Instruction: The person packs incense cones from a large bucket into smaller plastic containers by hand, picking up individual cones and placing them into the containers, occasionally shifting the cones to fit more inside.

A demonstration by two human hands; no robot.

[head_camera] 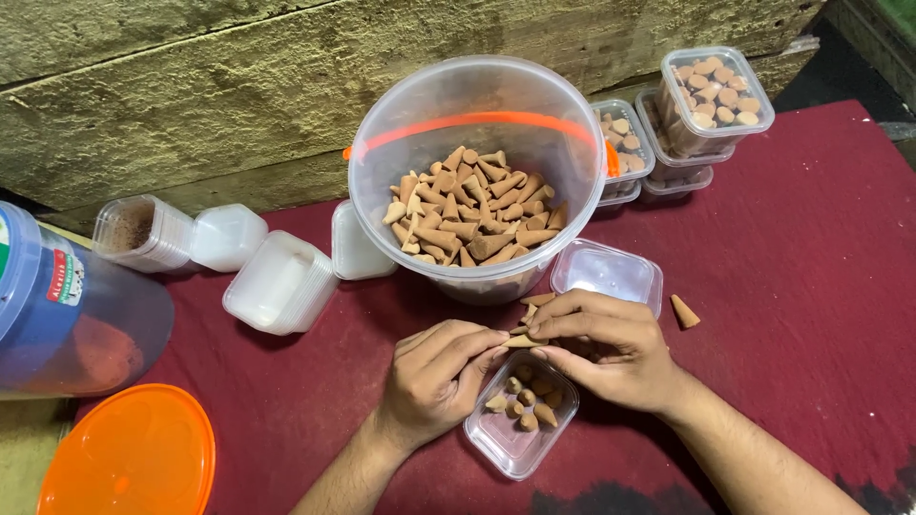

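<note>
My left hand [441,374] and my right hand [611,348] meet above a small clear plastic box [506,443] that holds several brown cones. Both hands pinch a tan cone [522,340] between their fingertips. My right hand also grips a few more cones [534,303] under its fingers. Just beyond the hands stands a big clear bucket [382,181] with an orange handle, filled with many tan cones. One loose cone [683,311] lies on the red cloth to the right of my right hand.
An empty clear box [611,272] sits beside the bucket. Filled, lidded boxes [711,100] are stacked at the back right. Stacks of empty boxes and lids [281,281] lie at left, with a blue-capped jar [67,305] and an orange lid [129,458]. A rough wall runs behind.
</note>
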